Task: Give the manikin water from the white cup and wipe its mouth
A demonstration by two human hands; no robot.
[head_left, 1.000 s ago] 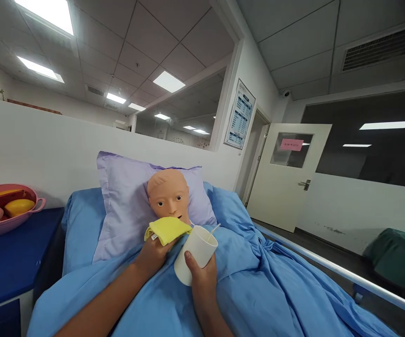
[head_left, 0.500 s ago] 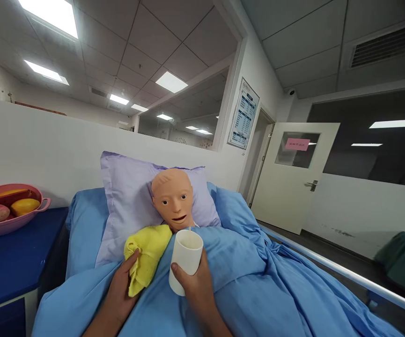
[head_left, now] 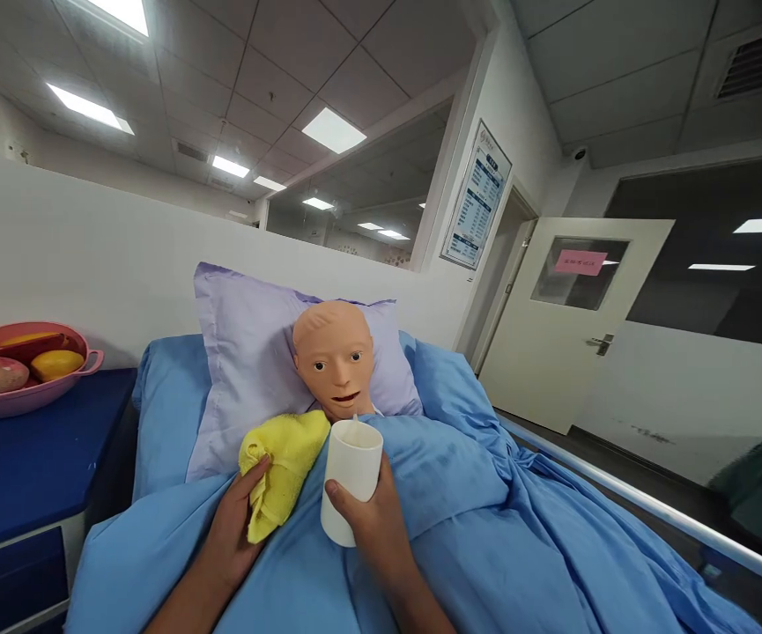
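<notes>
1. Over the blue bedding (head_left: 479, 502), below the chin of a mannequin head (head_left: 334, 352), a white cup (head_left: 352, 471) stands nearly upright in the right hand (head_left: 373, 524), which is wrapped around it, thumb across the front; a thin stick's tip (head_left: 355, 417) shows at the rim.
2. Beside it, the left hand (head_left: 235, 515) holds a bunched yellow cloth (head_left: 286, 458).
3. Behind the mannequin head lies a lilac pillow (head_left: 241, 343).
4. To the left, a pink bowl (head_left: 24, 401) of yellow and reddish fruit rests on a blue counter (head_left: 24, 453).
5. Beyond, a framed blue-and-white notice (head_left: 477, 198) and a pink sign (head_left: 580, 262) on the door (head_left: 532, 352) carry writing, apparently Chinese on the sign, too small to read.
</notes>
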